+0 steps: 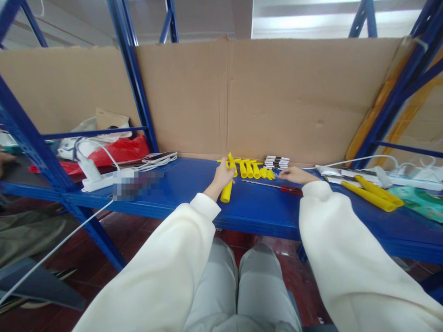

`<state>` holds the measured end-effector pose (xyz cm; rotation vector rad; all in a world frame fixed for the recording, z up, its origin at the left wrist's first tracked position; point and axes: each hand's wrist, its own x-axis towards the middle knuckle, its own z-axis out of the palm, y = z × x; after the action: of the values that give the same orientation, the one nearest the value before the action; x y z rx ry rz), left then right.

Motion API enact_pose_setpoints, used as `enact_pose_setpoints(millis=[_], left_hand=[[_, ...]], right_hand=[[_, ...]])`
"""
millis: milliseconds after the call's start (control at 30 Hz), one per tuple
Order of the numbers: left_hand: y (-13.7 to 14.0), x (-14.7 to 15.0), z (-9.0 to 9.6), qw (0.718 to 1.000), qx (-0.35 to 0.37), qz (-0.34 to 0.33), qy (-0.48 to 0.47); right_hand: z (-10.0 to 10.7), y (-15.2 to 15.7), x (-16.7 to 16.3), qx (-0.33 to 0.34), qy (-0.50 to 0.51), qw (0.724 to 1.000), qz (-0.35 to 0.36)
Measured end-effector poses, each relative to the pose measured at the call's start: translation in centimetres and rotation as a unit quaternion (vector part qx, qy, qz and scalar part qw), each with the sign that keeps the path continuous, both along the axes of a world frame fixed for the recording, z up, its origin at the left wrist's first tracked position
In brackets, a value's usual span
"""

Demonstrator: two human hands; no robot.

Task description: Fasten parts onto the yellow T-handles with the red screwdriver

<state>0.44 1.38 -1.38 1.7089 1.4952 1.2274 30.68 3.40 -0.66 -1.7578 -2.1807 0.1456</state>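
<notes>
My left hand (223, 176) is closed around a yellow plastic tube (226, 192) with a narrower top end, held tilted over the blue shelf (194, 184). Just right of it lies a row of several similar yellow tubes (249, 169), followed by small yellow pieces (266, 173). My right hand (294, 175) is low on the shelf with its fingers drawn together by tiny bits, too small to name. Whatever those fingers hold is hidden. Below them rests a screwdriver (290, 189) with a red handle and long thin shaft. Behind stands a stack of white-and-black pieces (277, 162).
Cardboard (294, 101) walls off the back between blue posts. On the left are a white power strip (104, 180), cables and a red bag (121, 151). Two larger yellow tubes (370, 196) and a green plastic package (418, 200) lie at the right.
</notes>
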Motion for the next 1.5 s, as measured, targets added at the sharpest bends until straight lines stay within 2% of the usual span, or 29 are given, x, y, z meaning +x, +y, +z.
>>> enact_pose_setpoints(millis=[67, 167, 367, 600, 767, 967, 1067, 1233, 1500], left_hand=[[0.0, 0.0, 0.0, 1.0, -0.006, -0.002, -0.003], [0.1, 0.0, -0.1, 1.0, -0.011, -0.009, -0.01], [0.2, 0.2, -0.5, 0.999, -0.028, -0.045, -0.012], [0.0, 0.5, -0.6, 0.996, -0.071, -0.056, 0.007], [-0.1, 0.7, -0.6, 0.996, -0.072, -0.06, 0.002], [-0.3, 0.8, -0.7, 0.995, -0.073, -0.07, -0.013], [-0.2, 0.8, -0.8, 0.995, -0.074, -0.073, -0.006], [0.1, 0.8, -1.0, 0.995, -0.067, -0.077, -0.002], [0.2, 0.7, -1.2, 0.995, -0.065, -0.08, -0.003]], right_hand=[[0.5, -0.8, 0.3, -0.047, 0.042, 0.997, 0.044], [0.8, -1.8, 0.5, -0.08, 0.049, 0.994, 0.057], [0.4, -2.0, 0.5, -0.079, 0.012, 0.995, 0.062], [-0.4, -1.8, 1.2, -0.088, 0.007, 0.995, 0.042], [-1.0, -1.7, 1.3, -0.058, 0.006, 0.996, 0.061], [-1.5, -1.6, 0.9, -0.047, 0.054, 0.997, 0.035], [-1.7, -1.3, 0.8, -0.005, 0.081, 0.996, 0.024], [-2.0, -1.1, 0.1, 0.096, 0.075, 0.992, -0.034], [-2.0, -1.4, -0.7, 0.129, 0.057, 0.989, -0.042]])
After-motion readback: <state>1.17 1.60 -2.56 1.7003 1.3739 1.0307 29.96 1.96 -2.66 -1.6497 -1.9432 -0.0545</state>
